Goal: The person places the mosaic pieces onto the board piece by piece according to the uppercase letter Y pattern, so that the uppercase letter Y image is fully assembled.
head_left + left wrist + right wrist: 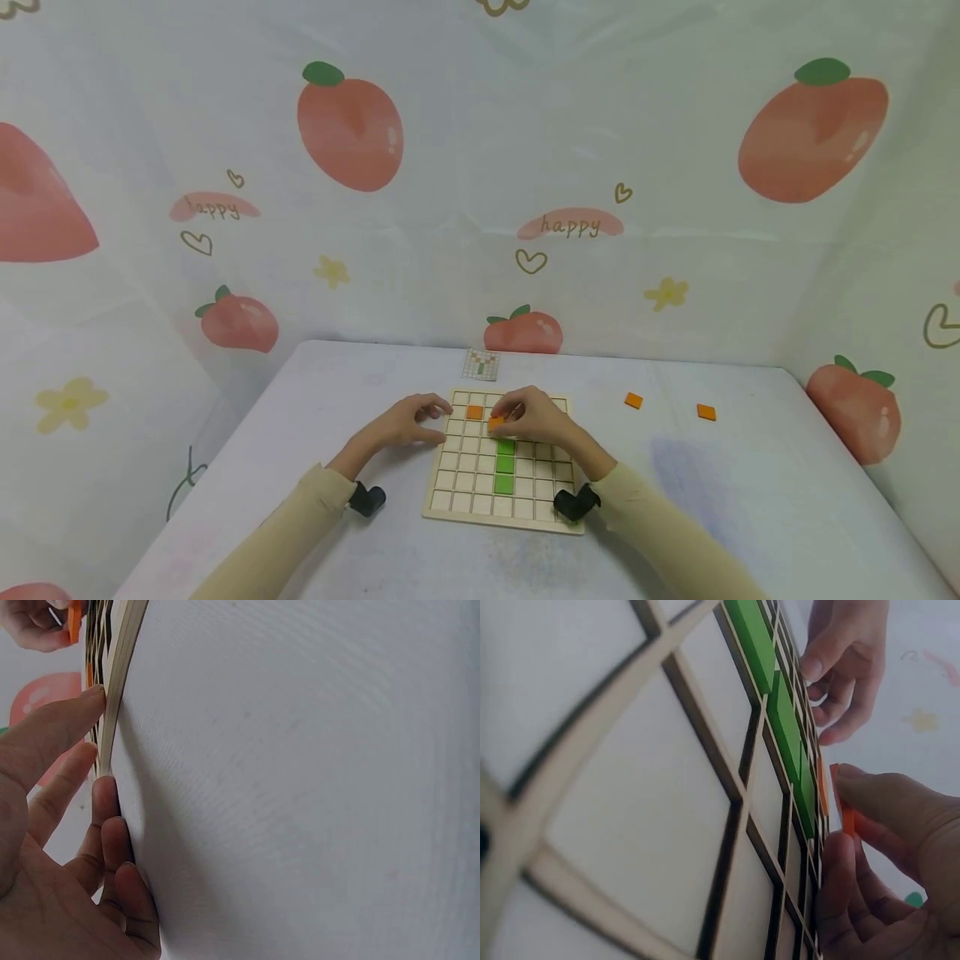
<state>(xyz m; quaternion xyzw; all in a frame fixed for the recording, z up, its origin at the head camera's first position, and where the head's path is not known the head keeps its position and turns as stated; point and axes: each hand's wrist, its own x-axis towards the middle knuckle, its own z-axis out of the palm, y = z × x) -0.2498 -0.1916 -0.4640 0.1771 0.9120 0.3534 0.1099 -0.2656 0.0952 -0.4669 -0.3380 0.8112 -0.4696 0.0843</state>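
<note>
A wooden grid board [502, 522] lies flat on the table. My left hand [408, 421] is at its left edge, thumb [64, 724] and fingertips touching the side with the fingers loosely bent. Over the upper middle of the grid, my right hand [531, 414] pinches an orange square tile [844, 802] between thumb and fingers, tilted and just above the board. Another orange tile [475, 412] sits in a cell near the top left. Green tiles [504, 464] form a short column below the held tile.
Two loose orange tiles, one nearer [633, 400] and one farther right [707, 412], lie right of the board. Behind the board is a small card [481, 365] printed with a coloured grid. A fruit-patterned cloth [420, 275] hangs along the table's back.
</note>
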